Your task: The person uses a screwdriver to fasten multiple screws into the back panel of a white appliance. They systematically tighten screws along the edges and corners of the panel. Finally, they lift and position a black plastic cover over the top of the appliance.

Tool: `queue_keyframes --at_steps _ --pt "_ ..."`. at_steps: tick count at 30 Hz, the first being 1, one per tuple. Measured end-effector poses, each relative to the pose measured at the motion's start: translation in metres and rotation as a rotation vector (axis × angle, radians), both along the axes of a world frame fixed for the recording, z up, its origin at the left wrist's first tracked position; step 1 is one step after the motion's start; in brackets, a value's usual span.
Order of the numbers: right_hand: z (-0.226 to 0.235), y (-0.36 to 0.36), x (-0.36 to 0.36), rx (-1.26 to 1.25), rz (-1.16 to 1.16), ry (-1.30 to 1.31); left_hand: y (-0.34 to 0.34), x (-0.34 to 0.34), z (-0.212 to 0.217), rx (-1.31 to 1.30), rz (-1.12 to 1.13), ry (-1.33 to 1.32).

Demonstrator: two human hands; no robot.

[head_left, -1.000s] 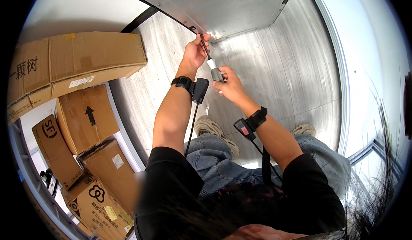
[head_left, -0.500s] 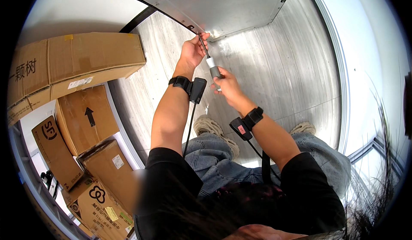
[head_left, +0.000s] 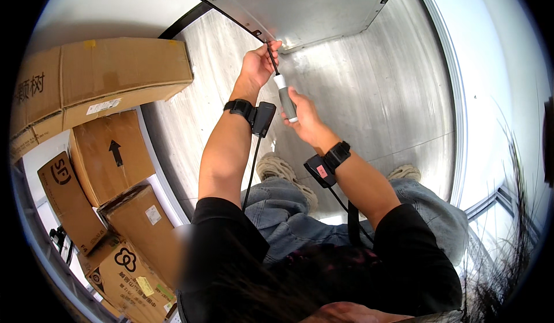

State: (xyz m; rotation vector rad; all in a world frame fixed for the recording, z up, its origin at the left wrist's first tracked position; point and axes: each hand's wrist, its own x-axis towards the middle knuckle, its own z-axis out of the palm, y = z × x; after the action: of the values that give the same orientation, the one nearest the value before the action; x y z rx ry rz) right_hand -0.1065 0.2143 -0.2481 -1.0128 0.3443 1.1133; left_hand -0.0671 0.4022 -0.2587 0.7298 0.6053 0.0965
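Observation:
A screwdriver [head_left: 287, 101] with a grey and white handle and a dark shaft points up toward the lower edge of a grey metal panel [head_left: 311, 11]. My right hand [head_left: 306, 118] holds the handle, thumb laid along its side and fingers curled behind it. At the shaft's far end, my left hand [head_left: 257, 66] pinches around the shaft close to the tip, right by the panel's edge. The tip, and any screw there, is hidden by the left fingers. Both wrists carry black straps with small cabled boxes.
Cardboard boxes are stacked on the left, a long one [head_left: 124, 72] on top and a box with an arrow mark [head_left: 112, 158] below it. Wood-look floor [head_left: 369, 92] lies under the panel. A white wall [head_left: 485, 80] stands at the right.
My right hand has shifted its hold on the screwdriver handle, with the thumb now straighter along it. The left hand stays at the tip. The view has shifted slightly.

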Motion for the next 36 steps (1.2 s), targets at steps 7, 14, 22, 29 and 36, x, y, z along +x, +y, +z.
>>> queue_keyframes --at_steps 7,14,22,29,36 --pt "-0.003 0.005 -0.003 0.03 0.019 0.012 0.011 -0.004 -0.005 -0.011 -0.032 0.008" --pt "-0.005 0.007 -0.006 0.031 0.028 0.003 0.006 -0.002 -0.002 -0.024 0.004 -0.002" --pt "-0.005 0.009 -0.007 -0.026 0.062 -0.04 0.009 -0.004 -0.009 -0.037 -0.019 -0.009" --pt "-0.003 0.011 -0.006 -0.078 0.113 -0.158 0.005 -0.003 -0.004 -0.002 -0.004 0.004" --pt "-0.002 0.012 -0.004 -0.026 0.117 -0.044 0.001 -0.002 -0.002 0.149 0.005 0.078"
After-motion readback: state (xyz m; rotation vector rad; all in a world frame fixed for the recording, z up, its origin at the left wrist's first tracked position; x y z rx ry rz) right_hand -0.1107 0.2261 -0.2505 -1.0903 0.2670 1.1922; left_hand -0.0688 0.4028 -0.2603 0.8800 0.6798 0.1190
